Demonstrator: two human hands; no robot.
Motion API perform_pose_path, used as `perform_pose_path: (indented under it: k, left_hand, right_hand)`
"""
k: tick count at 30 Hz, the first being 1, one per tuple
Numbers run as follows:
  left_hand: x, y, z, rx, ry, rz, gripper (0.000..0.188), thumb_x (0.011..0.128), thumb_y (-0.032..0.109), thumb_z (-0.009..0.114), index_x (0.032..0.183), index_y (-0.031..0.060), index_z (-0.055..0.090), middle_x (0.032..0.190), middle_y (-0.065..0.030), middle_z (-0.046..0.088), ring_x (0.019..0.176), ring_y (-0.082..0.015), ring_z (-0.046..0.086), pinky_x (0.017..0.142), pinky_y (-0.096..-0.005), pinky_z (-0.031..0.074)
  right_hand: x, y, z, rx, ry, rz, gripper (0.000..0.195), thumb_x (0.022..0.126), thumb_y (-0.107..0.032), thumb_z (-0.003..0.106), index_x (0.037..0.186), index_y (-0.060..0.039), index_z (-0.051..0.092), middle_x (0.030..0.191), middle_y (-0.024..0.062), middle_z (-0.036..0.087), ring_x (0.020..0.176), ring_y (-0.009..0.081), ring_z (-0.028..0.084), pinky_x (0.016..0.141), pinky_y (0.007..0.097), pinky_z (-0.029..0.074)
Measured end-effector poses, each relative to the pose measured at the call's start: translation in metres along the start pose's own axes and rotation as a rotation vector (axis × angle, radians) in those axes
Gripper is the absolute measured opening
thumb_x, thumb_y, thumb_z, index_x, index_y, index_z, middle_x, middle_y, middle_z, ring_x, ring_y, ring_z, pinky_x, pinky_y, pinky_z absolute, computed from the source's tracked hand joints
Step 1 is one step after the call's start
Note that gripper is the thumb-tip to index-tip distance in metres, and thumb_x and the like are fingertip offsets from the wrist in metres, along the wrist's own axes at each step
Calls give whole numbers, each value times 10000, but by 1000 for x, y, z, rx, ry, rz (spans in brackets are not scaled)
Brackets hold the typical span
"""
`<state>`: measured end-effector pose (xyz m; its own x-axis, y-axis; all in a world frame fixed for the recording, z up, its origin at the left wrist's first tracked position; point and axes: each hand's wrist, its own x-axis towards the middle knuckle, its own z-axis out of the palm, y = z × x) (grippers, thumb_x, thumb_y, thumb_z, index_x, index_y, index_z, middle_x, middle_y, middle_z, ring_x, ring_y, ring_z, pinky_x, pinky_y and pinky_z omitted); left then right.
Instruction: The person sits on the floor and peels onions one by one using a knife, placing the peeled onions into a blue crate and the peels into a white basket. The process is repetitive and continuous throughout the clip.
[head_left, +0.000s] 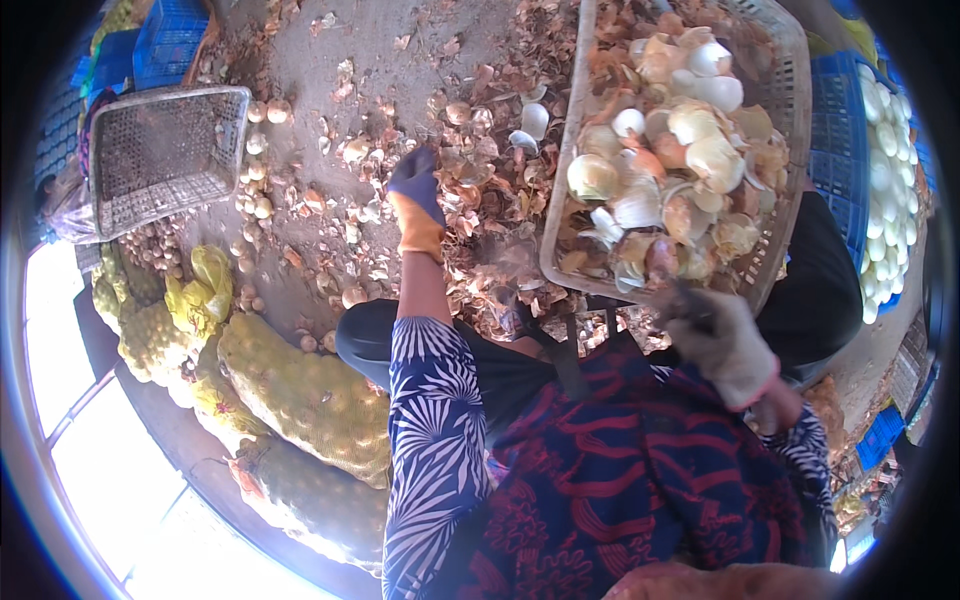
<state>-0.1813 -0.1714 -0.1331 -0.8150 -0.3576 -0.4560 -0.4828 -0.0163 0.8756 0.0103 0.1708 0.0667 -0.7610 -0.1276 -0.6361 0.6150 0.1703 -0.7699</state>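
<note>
My left hand (420, 199), in an orange and dark purple glove, reaches over the floor strewn with dry onion skins (480, 202). Its fingers curl away from me, so what they may hold is hidden. Close to my body, at the near edge of a pale plastic crate (556, 225), is my right hand (720, 349) in a whitish glove with dark fingers. Motion blurs this hand, and I cannot make out anything in its grasp. Inside the crate lie loose skins, peeled white onions (718, 94) and a yellowish onion (592, 178).
A grey mesh-sided crate (169, 161) lies at the left beside loose unpeeled onions (257, 172). Full yellow net sacks (307, 390) line the near left. Right of the pale crate, a blue crate (832, 150) adjoins many peeled white onions (885, 180).
</note>
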Motion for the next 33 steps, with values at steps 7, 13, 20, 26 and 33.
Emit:
perform_pose_path:
  k: [7, 13, 20, 26, 33]
  left_hand:
    - [83, -64, -6, 592, 10, 119, 409, 901, 358, 674, 1102, 8, 740, 1050, -217, 734, 925, -247, 707, 823, -342, 538]
    - [206, -88, -111, 1050, 304, 239, 712, 896, 441, 645, 1506, 128, 454, 1601, -287, 284, 1466, -440, 322, 1131, -512, 406]
    - [236, -87, -115, 995, 129, 282, 592, 750, 327, 822, 1278, 115, 661, 1101, -212, 732, 1023, -366, 705, 901, -422, 545]
    - [178, -104, -97, 819, 98, 236, 515, 724, 173, 866, 1184, 50, 670, 1016, -149, 739, 849, -286, 712, 789, -390, 570]
    - [81, -59, -52, -309, -233, -89, 503, 905, 167, 741, 1352, 17, 564, 1131, -144, 686, 884, -246, 701, 719, -342, 615]
  right_hand:
    - [53, 82, 61, -416, 97, -426, 244, 871, -99, 717, 1113, -69, 704, 813, 176, 695, 697, 364, 677, 599, 410, 531]
    - [54, 63, 56, -542, 0, -348, 229, 852, -75, 732, 1079, -80, 703, 825, 153, 711, 699, 334, 704, 596, 410, 551]
    - [61, 63, 60, -588, 57, -394, 223, 817, -26, 714, 1038, -62, 707, 922, 156, 719, 738, 344, 708, 620, 403, 560]
    - [60, 55, 60, -577, 21, -299, 229, 816, -22, 705, 1044, -45, 704, 882, 161, 713, 754, 346, 705, 638, 397, 560]
    - [54, 69, 70, -484, 193, -347, 216, 859, -92, 740, 1056, -16, 694, 766, 149, 680, 627, 276, 666, 581, 367, 517]
